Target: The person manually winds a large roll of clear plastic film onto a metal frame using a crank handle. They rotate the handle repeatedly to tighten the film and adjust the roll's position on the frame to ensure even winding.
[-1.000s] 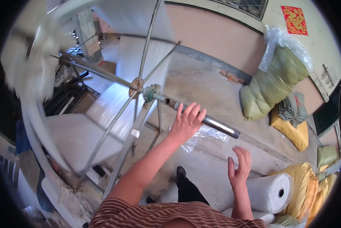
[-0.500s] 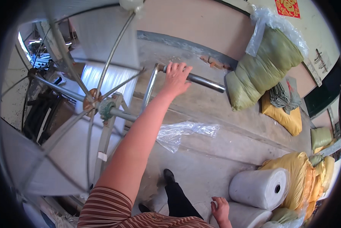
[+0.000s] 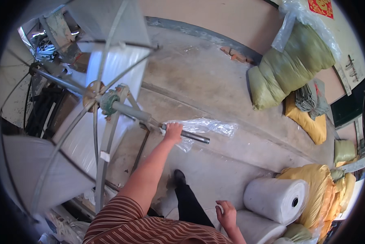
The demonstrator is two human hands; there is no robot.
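My left hand (image 3: 174,133) is closed around the metal pipe handle (image 3: 195,137) of a crank. The crank joins the end of a grey shaft (image 3: 131,111), which passes through a green bearing (image 3: 109,101) on an upright metal stand (image 3: 104,171). Left of the bearing, a large spoked reel (image 3: 68,132) sits on the shaft, with translucent white plastic film (image 3: 74,156) about it. My right hand (image 3: 227,214) hangs loosely at the lower right with its thumb apart from the bent fingers. Nothing shows in it, and the white film roll (image 3: 269,199) is nearest to it.
Crumpled clear plastic (image 3: 209,125) lies on the floor behind the handle. Yellow sacks (image 3: 308,179) are heaped beside the rolls at the right. A tall green sack (image 3: 292,65) leans near the wall, with broken bricks (image 3: 236,55) on the floor to its left.
The crank has swung down and toward me, with my left hand still around its handle. The reel's spokes have turned. My right hand has shifted slightly left and up.
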